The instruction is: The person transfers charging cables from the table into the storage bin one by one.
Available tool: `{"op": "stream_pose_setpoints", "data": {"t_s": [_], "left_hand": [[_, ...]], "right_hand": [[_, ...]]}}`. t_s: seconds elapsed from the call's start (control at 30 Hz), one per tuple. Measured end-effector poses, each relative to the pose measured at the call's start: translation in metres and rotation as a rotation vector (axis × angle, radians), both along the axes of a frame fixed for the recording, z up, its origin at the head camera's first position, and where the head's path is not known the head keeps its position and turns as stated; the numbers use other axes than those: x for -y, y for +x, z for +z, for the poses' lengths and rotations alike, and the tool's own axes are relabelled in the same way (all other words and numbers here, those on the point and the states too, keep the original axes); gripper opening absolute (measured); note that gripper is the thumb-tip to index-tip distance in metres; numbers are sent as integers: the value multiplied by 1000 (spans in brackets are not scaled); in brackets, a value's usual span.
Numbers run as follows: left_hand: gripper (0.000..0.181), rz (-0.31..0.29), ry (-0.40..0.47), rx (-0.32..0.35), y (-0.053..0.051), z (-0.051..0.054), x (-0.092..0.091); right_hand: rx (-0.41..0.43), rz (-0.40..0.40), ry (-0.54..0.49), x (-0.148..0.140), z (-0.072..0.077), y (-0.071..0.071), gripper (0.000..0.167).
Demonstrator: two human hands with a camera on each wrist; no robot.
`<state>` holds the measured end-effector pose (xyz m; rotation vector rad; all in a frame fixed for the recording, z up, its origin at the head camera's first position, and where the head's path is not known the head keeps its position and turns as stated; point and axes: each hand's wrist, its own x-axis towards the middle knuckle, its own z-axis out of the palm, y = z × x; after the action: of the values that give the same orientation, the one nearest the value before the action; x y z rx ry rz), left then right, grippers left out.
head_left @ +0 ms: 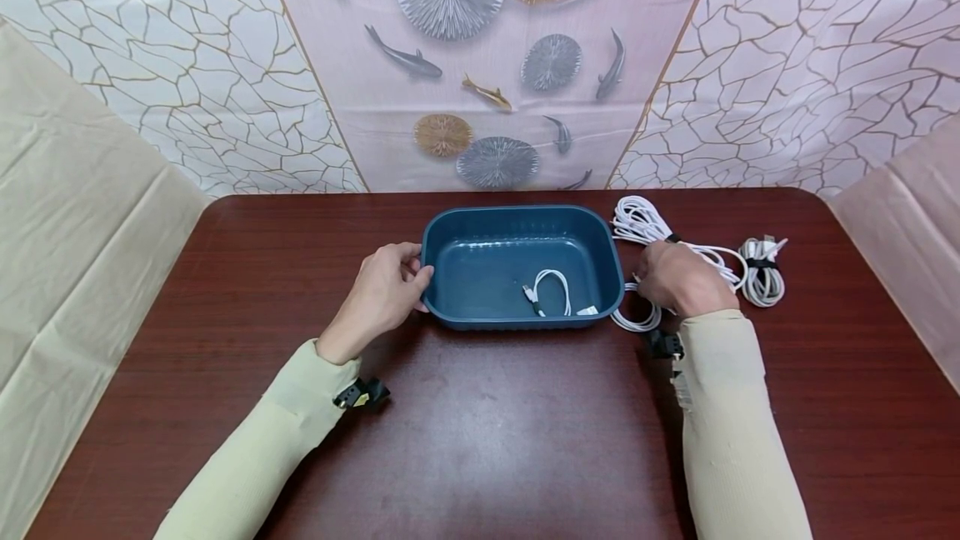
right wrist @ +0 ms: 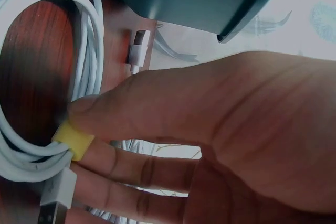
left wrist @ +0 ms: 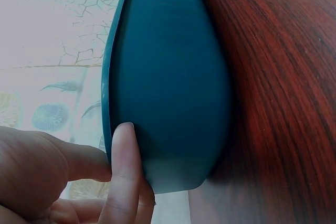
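A dark blue-green, rounded rectangular plastic tray [head_left: 487, 324] is standing on the reddish-brown, wood-grained table [head_left: 480, 432]. At the tray's left end, the person's left hand [head_left: 386, 288] is pinching the rim, with one finger lying against the outer wall. Just beyond the tray's right end, the right hand [head_left: 684, 277] is grasping a coiled white cable [right wrist: 90, 51], thumb and fingers pinching the yellow strap [right wrist: 76, 140] around it. A white plug with a metal tip [right wrist: 59, 190] is showing beside that strap. Whether the coil is touching the table, I cannot tell.

Inside the tray, toward its front right, a short looped white cable [head_left: 567, 292] is lying, and a small white piece, too small to make out, is resting to its right. Near the tray's back right corner, a larger white cable bundle [head_left: 637, 219] is lying; farther right of the tray, a grey-white coiled cable [head_left: 765, 288] is sitting, bound by a black strap [head_left: 762, 263]. Behind the tray, a fish-patterned backdrop [head_left: 480, 57] is hanging.
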<state>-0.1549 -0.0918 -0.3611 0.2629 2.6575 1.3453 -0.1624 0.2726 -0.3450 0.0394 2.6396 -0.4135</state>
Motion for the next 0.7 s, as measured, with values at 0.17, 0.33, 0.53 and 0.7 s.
{"op": "stream_pose_setpoints", "data": {"t_s": [0.17, 0.33, 0.53, 0.7], "left_hand": [[33, 3, -7, 2, 0, 0, 0], [32, 2, -7, 0, 0, 0, 0], [30, -7, -5, -17, 0, -1, 0], [29, -7, -5, -22, 0, -1, 0]], "right_hand": [[46, -7, -22, -1, 1, -1, 20], [56, -5, -29, 0, 1, -1, 18], [0, 52, -5, -1, 1, 0, 25], [-5, 53, -12, -2, 2, 1, 25]]}}
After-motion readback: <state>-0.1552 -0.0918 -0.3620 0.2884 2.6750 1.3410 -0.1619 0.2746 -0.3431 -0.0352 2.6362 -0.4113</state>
